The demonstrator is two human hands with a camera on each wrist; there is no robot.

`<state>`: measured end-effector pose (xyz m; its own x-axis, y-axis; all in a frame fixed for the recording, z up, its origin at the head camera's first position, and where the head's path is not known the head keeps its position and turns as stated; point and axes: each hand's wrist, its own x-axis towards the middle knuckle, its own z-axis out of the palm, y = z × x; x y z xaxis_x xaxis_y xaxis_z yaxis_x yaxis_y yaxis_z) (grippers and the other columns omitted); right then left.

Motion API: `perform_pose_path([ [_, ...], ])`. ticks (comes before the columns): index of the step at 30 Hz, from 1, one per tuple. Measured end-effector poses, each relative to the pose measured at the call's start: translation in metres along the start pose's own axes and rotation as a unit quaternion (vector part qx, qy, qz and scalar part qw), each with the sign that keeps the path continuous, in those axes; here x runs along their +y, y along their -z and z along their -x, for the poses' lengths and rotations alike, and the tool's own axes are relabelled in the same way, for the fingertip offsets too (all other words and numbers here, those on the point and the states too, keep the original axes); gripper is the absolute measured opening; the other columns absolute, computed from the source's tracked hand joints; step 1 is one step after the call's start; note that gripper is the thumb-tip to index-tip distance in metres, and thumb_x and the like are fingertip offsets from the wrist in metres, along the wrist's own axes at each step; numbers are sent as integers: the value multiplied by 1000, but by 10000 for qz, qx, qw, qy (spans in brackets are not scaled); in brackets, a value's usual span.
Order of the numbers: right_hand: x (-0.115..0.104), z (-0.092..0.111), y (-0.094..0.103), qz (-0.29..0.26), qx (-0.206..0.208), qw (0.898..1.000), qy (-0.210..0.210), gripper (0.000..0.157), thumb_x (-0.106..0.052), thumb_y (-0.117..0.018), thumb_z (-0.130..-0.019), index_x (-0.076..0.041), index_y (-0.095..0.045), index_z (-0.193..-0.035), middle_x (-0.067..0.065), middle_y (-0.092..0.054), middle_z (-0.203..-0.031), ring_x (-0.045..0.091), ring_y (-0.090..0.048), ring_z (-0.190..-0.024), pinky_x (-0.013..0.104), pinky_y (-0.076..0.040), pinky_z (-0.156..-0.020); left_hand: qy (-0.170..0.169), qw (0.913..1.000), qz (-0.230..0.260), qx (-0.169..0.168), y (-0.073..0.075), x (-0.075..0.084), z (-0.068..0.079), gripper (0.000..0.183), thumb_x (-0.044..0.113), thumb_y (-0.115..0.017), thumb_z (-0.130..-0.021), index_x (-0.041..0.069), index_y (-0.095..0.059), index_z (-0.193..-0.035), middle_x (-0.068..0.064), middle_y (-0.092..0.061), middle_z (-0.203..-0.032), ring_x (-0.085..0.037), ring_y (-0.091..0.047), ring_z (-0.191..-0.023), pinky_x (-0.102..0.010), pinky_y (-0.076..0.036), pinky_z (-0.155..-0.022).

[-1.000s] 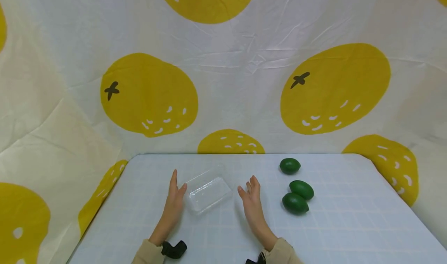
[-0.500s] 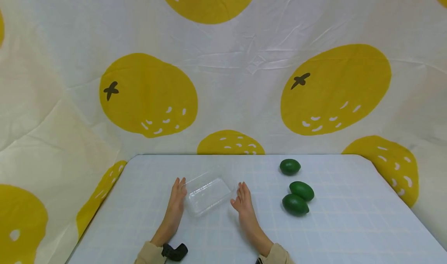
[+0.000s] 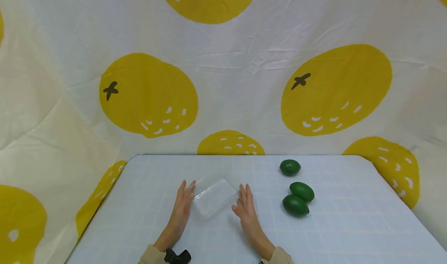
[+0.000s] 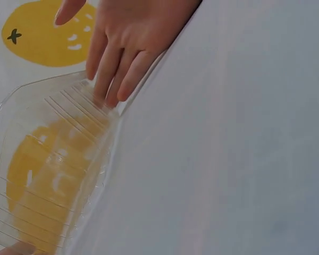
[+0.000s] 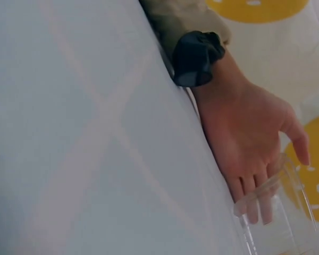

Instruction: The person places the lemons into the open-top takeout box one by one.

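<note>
A clear plastic container (image 3: 214, 198) sits on the table between the two hands, at a slant in the head view. My left hand (image 3: 181, 207) is at its left side, fingers extended along the wall; the right wrist view shows that hand (image 5: 247, 130) palm on, its fingers seen through the clear plastic. My right hand (image 3: 247, 213) is at the opposite side with straight fingers. In the left wrist view its fingertips touch the end wall of the ribbed container (image 4: 53, 159), thumb held away. Nothing lies in the container.
Three green lemon-shaped fruits are to the right: one far fruit (image 3: 290, 167), and two nearer ones side by side, an upper fruit (image 3: 302, 191) and a lower fruit (image 3: 295, 205). A pale checked cloth (image 3: 349, 217) covers the table, with a fruit-print curtain (image 3: 241, 93) behind.
Both hands have closed in on the container from either side, the right hand coming leftward. The container has shifted slightly right and turned a little. The green fruits stay put.
</note>
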<state>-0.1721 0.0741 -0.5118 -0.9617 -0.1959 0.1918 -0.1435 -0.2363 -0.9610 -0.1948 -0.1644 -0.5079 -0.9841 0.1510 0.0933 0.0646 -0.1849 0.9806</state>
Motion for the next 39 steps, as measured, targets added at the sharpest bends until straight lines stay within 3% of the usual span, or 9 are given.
perform_pose_path([
  [2,-2,2,2,76,107,9999,-24,88,-4,-50,-97,0,17,-154,27,7,-162,57,2,-143,65,-11,-114,-87,10000,-21,-45,-3,-2,1,72,12,-39,-106,5,10,-157,-22,-15,-162,-34,-6,-150,-16,-18,-112],
  [4,-3,5,6,209,226,9995,-41,89,-5,-52,-97,-1,17,-154,26,5,-162,58,0,-142,65,-12,-113,-135,9997,-112,-155,-7,-5,2,71,10,-40,-106,4,9,-157,-23,-17,-161,-36,-9,-150,-14,-21,-109],
  [9,-4,11,18,412,367,9985,-36,90,-7,-53,-98,-2,16,-155,25,2,-163,56,-3,-143,60,-14,-115,67,9986,-340,-392,-17,-9,8,70,12,-42,-106,5,4,-158,-19,-24,-161,-35,-15,-149,-46,-9,-119],
  [13,-6,16,29,496,405,9979,55,89,-4,-53,-98,0,16,-155,27,1,-163,55,-5,-144,36,-27,-114,200,9957,-643,-638,-27,-10,13,67,17,-44,-106,7,-4,-159,-14,-28,-161,-34,-16,-149,-58,-5,-118],
  [17,-10,23,39,459,376,9979,260,89,0,-53,-96,4,15,-153,32,1,-160,60,-5,-141,14,-34,-102,183,9898,-746,-1197,-37,-12,18,63,15,-42,-106,7,-10,-159,-12,-26,-161,-32,-15,-150,-42,-13,-119],
  [21,-11,29,48,511,235,9966,594,87,5,-52,-94,9,14,-152,37,1,-157,61,-3,-139,12,-33,-102,41,9840,-496,-1709,-44,-15,22,63,9,-42,-105,2,-9,-158,-18,-20,-162,-35,-12,-149,-17,-22,-112],
  [25,-10,33,54,602,120,9942,881,88,8,-52,-92,10,13,-151,38,2,-157,26,-9,-150,9,-24,-106,-2,9797,-266,-1985,-51,-16,26,64,7,-41,-105,1,-6,-158,-21,-14,-163,-39,-8,-149,-12,-23,-109],
  [29,-10,34,57,588,-1,9929,1032,90,10,-51,-90,10,13,-151,39,5,-156,-13,-17,-139,5,-20,-106,-3,9774,-133,-2108,-56,-17,31,67,5,-42,-104,1,-3,-158,-24,-9,-163,-42,-5,-149,-14,-23,-111],
  [39,-9,35,58,573,-85,9946,861,96,14,-47,-77,8,12,-152,34,6,-159,-16,-16,-139,4,-17,-106,-135,9847,-32,-1739,-66,-19,36,69,2,-47,-100,-4,-6,-156,-30,-10,-160,-41,-7,-149,-19,-26,-113],
])
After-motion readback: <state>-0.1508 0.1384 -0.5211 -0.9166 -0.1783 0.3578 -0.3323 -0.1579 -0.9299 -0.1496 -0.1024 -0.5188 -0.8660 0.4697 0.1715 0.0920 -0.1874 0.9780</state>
